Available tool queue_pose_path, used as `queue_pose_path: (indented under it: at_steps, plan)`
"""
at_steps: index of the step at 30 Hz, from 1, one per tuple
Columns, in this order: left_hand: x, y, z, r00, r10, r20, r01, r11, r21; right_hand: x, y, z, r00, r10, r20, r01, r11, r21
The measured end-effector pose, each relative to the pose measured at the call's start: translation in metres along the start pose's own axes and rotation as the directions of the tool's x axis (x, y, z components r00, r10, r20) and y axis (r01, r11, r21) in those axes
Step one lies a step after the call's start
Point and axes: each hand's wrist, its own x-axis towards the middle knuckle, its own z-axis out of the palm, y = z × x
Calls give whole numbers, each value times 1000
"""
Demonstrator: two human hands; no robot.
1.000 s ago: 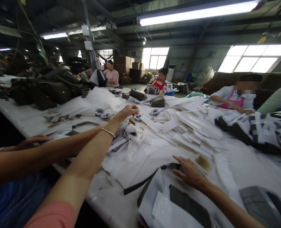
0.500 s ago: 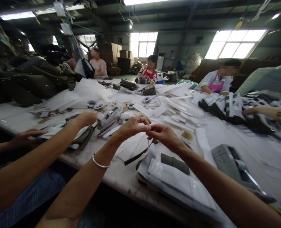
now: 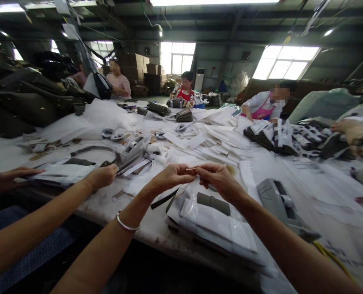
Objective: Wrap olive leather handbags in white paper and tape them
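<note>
My left hand (image 3: 175,175), with a silver bangle on its wrist, and my right hand (image 3: 220,179) meet fingertip to fingertip above the table. Both are closed in a pinch around something thin and small, mostly hidden by the fingers. Just below them lies a bag wrapped in white sheets and clear film (image 3: 218,228), with a dark olive rolled part (image 3: 213,203) showing on top. A dark strap (image 3: 164,199) sticks out at its left side, under my left hand. To the right of my right forearm stands a grey tape dispenser (image 3: 270,200).
At left, a co-worker's hand (image 3: 103,176) reaches over another wrapped bag (image 3: 65,173). White paper sheets (image 3: 212,141) are spread mid-table, near grey tape rolls (image 3: 108,133). Dark bags (image 3: 25,106) are heaped at far left. Several people work across the table (image 3: 294,179).
My hands stay pinched together and sit slightly lower in view. The camera view has turned a little right. The neighbour's hand at left has moved down towards the wrapped bag there.
</note>
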Motion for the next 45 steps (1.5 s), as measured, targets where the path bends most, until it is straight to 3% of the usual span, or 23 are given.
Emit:
queue_pose_path:
  at_steps: [7, 16, 22, 28, 33, 36, 40, 42, 45]
  plan:
    - [-2, -5, 33, 990, -8, -140, 5, 1000, -21, -9, 9, -10, 999, -7, -53, 12, 996, 92]
    - [7, -8, 44, 966, 13, -258, -26, 999, -46, -19, 17, -15, 990, 85, -110, -60, 974, 216]
    - [11, -17, 52, 972, 10, -235, 35, 981, 189, -23, 26, -20, 975, 171, -139, -96, 898, 430]
    - [21, -19, 54, 928, 188, -323, -14, 882, 472, -27, 28, -24, 964, 265, -11, -207, 776, 595]
    - [30, -21, 52, 948, 116, -298, -2, 934, 358, -30, 27, -28, 941, 313, 128, -331, 780, 531]
    - [35, -20, 52, 975, 36, -217, 4, 983, 184, -27, 26, -32, 966, 256, 43, -243, 834, 495]
    - [42, -25, 39, 998, 26, -65, -29, 999, -46, -23, 21, -44, 983, 48, -176, 18, 934, 356]
    - [46, -37, 25, 989, 30, -142, -15, 995, 102, -26, 13, -55, 957, -87, -277, 161, 953, 258]
    - [50, -66, 3, 947, -18, -321, 160, 894, 419, -30, -5, -74, 919, -188, -347, 254, 955, 155]
